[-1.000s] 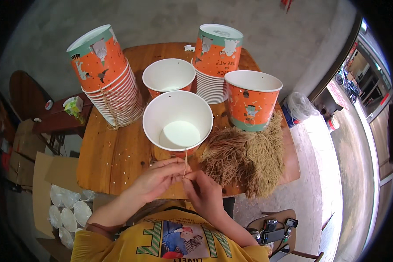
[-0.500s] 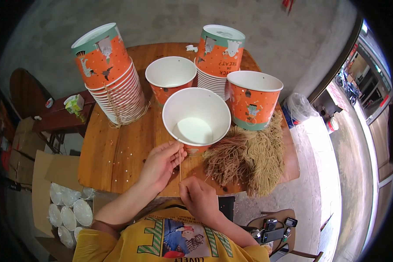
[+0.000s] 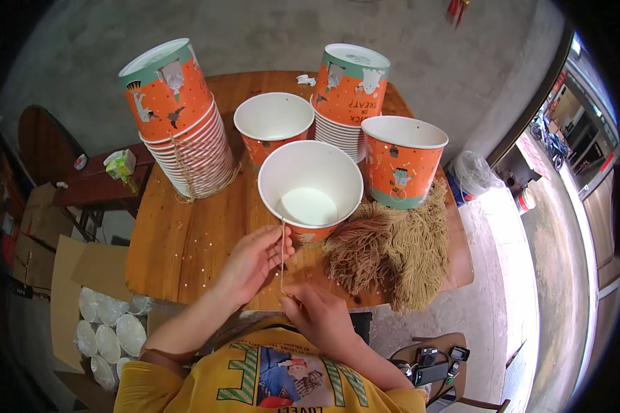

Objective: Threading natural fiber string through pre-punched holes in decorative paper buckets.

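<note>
An orange paper bucket (image 3: 308, 233) with a white inside stands near the table's front edge. A thin tan string (image 3: 282, 265) runs down from its near rim. My left hand (image 3: 251, 261) is just below that rim, its thumb and fingertips closed on the upper string. Lower down and to the right, my right hand (image 3: 318, 315) pinches the string's lower end, its fingertips partly hidden. Right of the bucket lie a brown bundle of strings (image 3: 358, 256) and a tan bundle of strings (image 3: 417, 258).
Two more upright buckets stand behind: a left one (image 3: 274, 118) and a right one (image 3: 403, 165). Upside-down bucket stacks rise at the left (image 3: 169, 96) and back (image 3: 351, 86) of the wooden table (image 3: 186, 241). An open carton (image 3: 65, 303) holds wrapped white buckets at lower left.
My right hand has shifted slightly and its fingers have loosened a little. The string now bends at its lower end. My left hand stays by the rim.
</note>
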`<action>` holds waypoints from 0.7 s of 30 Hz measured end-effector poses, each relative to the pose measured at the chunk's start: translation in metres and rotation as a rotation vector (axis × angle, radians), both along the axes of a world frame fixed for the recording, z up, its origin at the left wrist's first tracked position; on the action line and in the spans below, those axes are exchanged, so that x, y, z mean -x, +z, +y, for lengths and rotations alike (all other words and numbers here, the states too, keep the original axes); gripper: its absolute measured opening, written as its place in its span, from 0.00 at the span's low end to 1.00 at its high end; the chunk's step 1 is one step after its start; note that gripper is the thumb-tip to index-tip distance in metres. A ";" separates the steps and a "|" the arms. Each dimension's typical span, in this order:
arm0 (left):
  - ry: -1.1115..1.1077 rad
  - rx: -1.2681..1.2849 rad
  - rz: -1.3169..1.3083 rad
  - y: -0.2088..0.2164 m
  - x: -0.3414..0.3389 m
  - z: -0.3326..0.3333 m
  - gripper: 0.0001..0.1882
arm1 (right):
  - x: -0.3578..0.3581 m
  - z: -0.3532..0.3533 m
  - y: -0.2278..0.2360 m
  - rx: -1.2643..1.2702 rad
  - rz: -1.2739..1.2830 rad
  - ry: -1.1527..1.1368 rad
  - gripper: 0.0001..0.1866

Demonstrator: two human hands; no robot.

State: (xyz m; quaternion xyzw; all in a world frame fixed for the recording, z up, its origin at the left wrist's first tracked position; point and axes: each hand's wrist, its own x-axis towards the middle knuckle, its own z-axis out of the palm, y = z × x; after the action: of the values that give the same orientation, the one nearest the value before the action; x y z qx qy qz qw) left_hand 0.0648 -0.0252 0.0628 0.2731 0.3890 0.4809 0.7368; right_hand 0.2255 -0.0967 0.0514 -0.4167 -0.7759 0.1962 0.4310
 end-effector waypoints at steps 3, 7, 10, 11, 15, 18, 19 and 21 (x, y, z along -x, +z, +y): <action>-0.017 0.005 -0.141 -0.004 0.002 0.000 0.11 | -0.007 0.001 0.008 0.110 -0.042 -0.040 0.10; -0.078 0.010 -0.203 -0.003 -0.001 0.009 0.09 | -0.008 0.025 0.010 0.116 -0.052 -0.218 0.10; -0.083 -0.115 -0.121 -0.007 -0.009 0.003 0.07 | -0.004 0.046 0.005 0.060 0.034 -0.231 0.11; -0.081 -0.174 0.043 -0.012 -0.009 0.001 0.07 | -0.002 0.051 0.006 0.086 0.081 -0.235 0.12; 0.073 -0.428 0.494 -0.016 -0.012 -0.006 0.07 | 0.000 0.060 0.009 0.153 0.027 -0.235 0.14; 0.544 -1.054 1.120 -0.009 0.004 0.000 0.14 | -0.005 0.066 0.002 0.268 0.045 -0.279 0.14; 0.520 -1.131 1.221 -0.001 0.013 0.005 0.19 | -0.009 0.069 0.002 0.199 0.009 -0.310 0.10; 0.334 -1.367 1.447 0.028 0.016 0.027 0.20 | -0.018 0.072 0.002 0.137 -0.031 -0.350 0.06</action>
State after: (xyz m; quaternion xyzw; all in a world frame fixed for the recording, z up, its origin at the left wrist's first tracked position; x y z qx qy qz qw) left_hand 0.0487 0.0015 0.0909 0.8051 0.4168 0.4167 -0.0676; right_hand 0.2439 -0.0252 0.0530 -0.5765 -0.6830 0.1642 0.4174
